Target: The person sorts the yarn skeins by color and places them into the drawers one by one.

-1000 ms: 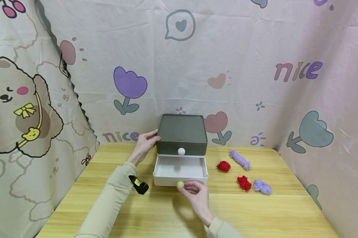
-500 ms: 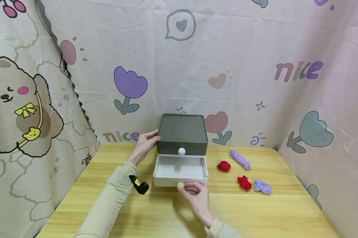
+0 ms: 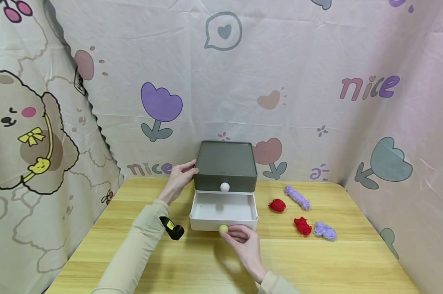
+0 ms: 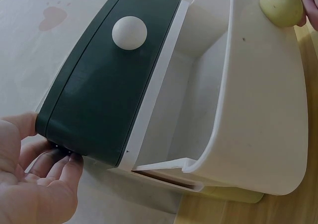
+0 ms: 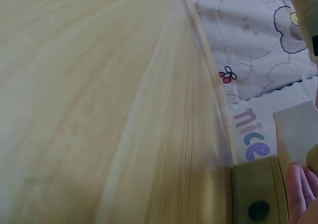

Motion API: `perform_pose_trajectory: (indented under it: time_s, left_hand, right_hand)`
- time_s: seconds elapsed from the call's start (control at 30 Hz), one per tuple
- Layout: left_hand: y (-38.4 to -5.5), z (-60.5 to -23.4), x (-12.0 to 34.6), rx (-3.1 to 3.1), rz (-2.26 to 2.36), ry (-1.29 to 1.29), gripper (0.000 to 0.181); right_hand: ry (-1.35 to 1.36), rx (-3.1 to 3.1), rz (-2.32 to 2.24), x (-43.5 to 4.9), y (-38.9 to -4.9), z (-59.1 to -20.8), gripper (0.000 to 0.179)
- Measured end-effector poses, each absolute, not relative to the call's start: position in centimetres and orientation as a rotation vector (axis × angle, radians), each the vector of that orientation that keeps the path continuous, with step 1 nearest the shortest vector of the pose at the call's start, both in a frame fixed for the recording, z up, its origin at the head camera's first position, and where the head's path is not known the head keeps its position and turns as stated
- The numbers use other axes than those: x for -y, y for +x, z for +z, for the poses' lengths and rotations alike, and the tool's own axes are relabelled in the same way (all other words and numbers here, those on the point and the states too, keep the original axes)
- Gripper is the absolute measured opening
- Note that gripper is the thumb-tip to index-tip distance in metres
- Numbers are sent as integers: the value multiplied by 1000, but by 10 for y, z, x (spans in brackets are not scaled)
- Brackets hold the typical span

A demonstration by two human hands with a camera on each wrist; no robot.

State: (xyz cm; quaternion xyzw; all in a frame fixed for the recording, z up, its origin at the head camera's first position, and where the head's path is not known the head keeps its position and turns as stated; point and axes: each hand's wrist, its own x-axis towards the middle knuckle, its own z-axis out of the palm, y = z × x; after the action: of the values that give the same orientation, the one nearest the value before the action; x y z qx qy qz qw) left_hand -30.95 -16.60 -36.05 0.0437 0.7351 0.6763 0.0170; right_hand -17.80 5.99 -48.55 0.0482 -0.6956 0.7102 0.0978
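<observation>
- The drawer box (image 3: pixel 225 158) stands at the table's (image 3: pixel 328 269) far side, before the printed cloth (image 3: pixel 229 81); its smooth top and upper front are dark grey-green.
- A round, glossy white knob (image 3: pixel 224 187) sits on that dark front.
- Below, the white drawer (image 3: pixel 206 225) juts out toward the person, its pale interior visible, corners rounded, a small dark speck on its front.
- Its yellow-green knob (image 3: pixel 223 228) is pinched between the right hand's (image 3: pixel 246 246) thumb and fingers.
- The left hand (image 3: pixel 178 180) touches the box's left side with loosely bent fingers, not wrapped round it.
- Red yarn bundles (image 3: pixel 277 205) and lilac yarn bundles (image 3: pixel 297 197) lie to the right.
</observation>
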Motion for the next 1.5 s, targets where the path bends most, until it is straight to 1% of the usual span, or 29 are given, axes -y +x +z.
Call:
perform_pose_trajectory:
  time_s: [0.33, 0.57, 0.7, 0.87, 1.07, 1.23, 1.33, 1.5]
  left_hand:
    - [-311, -361, 164, -2291, 2108, 159, 56]
    - [-311, -361, 162, -2294, 2101, 149, 56]
    - [-311, -361, 162, -2299, 2104, 149, 55]
    - [-310, -361, 163, -2292, 2111, 147, 55]
    - [-310, -362, 163, -2285, 2117, 147, 55]
    - [-309, -361, 164, -2284, 2117, 153, 56]
    - [-308, -361, 164, -2289, 2113, 150, 56]
    - [-309, -361, 164, -2303, 2117, 145, 55]
  right_hand:
    - [190, 2046, 2115, -88, -175, -495, 18]
    - [207, 2008, 2047, -128, -175, -501, 17]
    - [144, 1996, 1980, -156, -178, -502, 17]
    - [-79, 1973, 1857, -189, -184, -501, 24]
    - [-281, 1877, 1755, -219, -190, -504, 40]
    - [-464, 2058, 1474, -233, -191, -507, 47]
    - [-515, 2153, 1367, -242, -191, -510, 53]
    - [-529, 2274, 1316, -252, -193, -512, 59]
